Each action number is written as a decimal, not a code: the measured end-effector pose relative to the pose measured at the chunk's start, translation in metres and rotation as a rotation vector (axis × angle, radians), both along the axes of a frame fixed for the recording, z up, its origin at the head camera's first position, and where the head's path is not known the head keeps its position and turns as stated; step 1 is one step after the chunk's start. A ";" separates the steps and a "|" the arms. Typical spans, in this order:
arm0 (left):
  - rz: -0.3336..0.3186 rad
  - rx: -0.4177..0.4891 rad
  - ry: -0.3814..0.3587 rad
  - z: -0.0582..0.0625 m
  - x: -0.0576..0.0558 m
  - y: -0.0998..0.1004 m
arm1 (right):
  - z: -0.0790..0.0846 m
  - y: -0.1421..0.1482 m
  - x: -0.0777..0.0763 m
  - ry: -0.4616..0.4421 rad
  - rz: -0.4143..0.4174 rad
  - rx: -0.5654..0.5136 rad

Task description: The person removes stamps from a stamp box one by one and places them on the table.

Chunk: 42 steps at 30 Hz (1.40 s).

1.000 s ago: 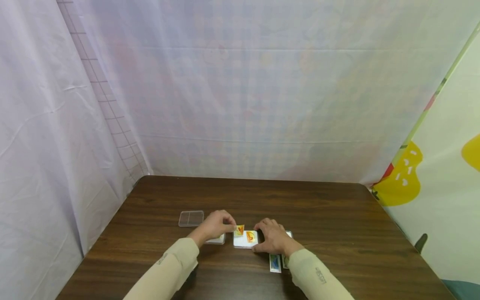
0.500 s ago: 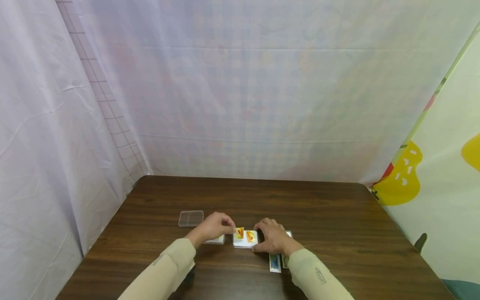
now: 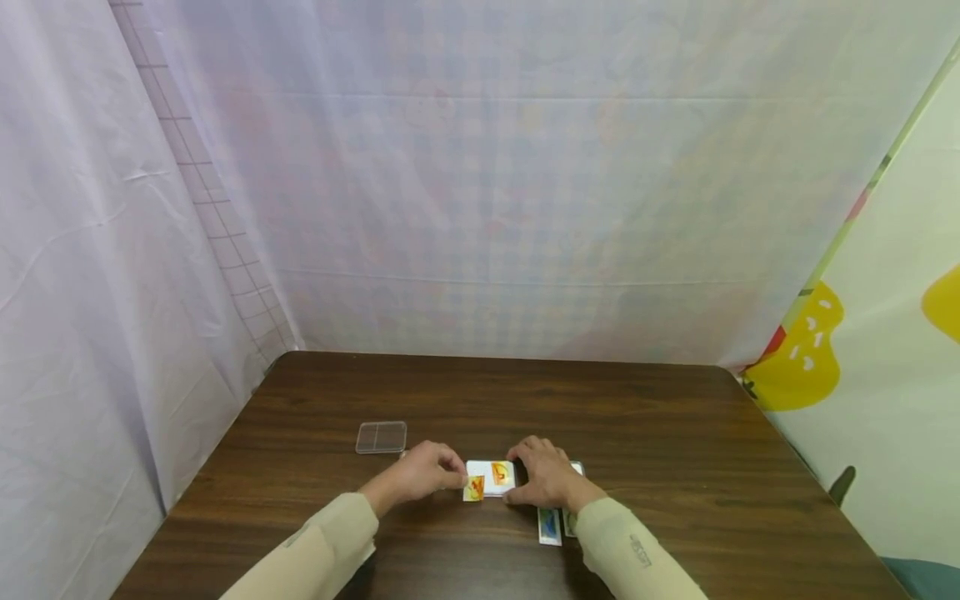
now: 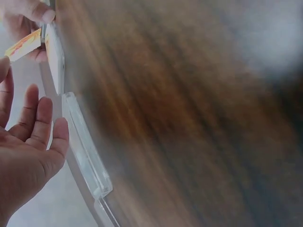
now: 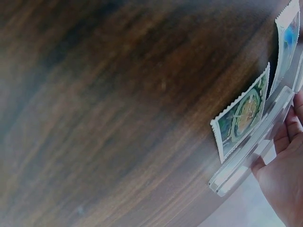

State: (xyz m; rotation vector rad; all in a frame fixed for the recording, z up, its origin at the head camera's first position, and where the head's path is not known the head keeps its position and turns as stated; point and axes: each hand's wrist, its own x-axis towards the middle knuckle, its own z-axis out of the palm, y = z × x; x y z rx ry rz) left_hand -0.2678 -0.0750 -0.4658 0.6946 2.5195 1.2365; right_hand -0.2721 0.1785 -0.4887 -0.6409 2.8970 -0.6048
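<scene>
My left hand (image 3: 427,473) pinches an orange-and-yellow postage stamp (image 3: 474,488) by its left edge, above the front left corner of a flat white-filled plastic case (image 3: 477,471). In the left wrist view the stamp (image 4: 24,45) stands tilted off the case, and the other left fingers are spread. A similar orange stamp (image 3: 501,473) lies on the right half of that case. My right hand (image 3: 551,475) holds the case's right end, thumb at the near corner and fingers at the far one. Its palm covers part of a second case (image 3: 577,468).
A clear lid (image 3: 381,437) lies at the back left. Another clear case (image 4: 87,144), mostly hidden in the head view, lies beneath my left hand. Near my right wrist are a blue stamp (image 3: 550,527) and a green stamp (image 5: 244,113). All rest on a brown wooden table (image 3: 637,417).
My left hand has brought the pinched stamp down and toward me, from the case's left half to its front left corner. The right hand stays where it was.
</scene>
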 end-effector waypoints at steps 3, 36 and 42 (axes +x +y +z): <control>-0.013 0.011 -0.016 -0.001 0.004 -0.002 | 0.000 0.000 0.000 -0.004 0.000 0.001; -0.052 0.046 0.062 -0.009 0.032 0.002 | -0.001 0.000 0.001 0.007 -0.009 0.006; -0.025 -0.008 0.098 -0.011 0.032 0.004 | -0.001 0.001 0.000 0.001 -0.007 0.007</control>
